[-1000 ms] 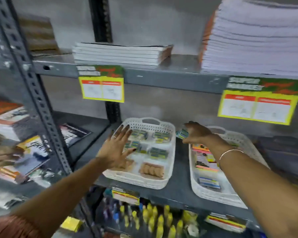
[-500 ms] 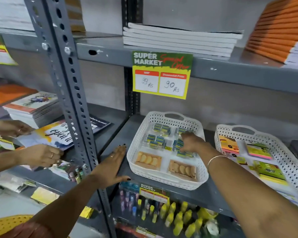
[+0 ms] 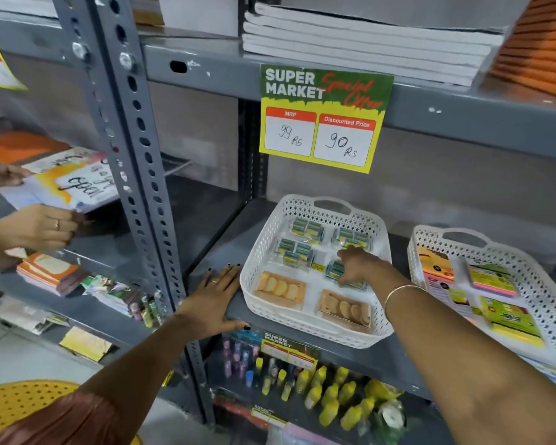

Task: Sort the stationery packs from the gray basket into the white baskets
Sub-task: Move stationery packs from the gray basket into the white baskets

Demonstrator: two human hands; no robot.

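Two white baskets stand on the grey shelf. The left white basket (image 3: 260,252) holds several blue and yellow packs (image 3: 294,252) in its back half and two tan packs (image 3: 280,287) at the front. My right hand (image 3: 358,264) reaches into it, fingers closed on a blue and yellow pack (image 3: 334,272) lying on the basket floor. Beside that basket's left corner, my left hand (image 3: 213,293) rests flat on the shelf edge, fingers spread. The right white basket (image 3: 413,252) holds bright sticky-note packs (image 3: 492,279). The gray basket is out of view.
A perforated steel post (image 3: 126,155) stands left of my left hand. A price sign (image 3: 325,117) hangs from the upper shelf, under stacked notebooks (image 3: 366,43). Yellow bottles (image 3: 331,399) fill the shelf below. Another person's hands (image 3: 36,226) handle books at the far left.
My right hand carried a blue and yellow pack from over the right basket into the left basket and lowered it there. My left hand dropped from the basket to the shelf edge.
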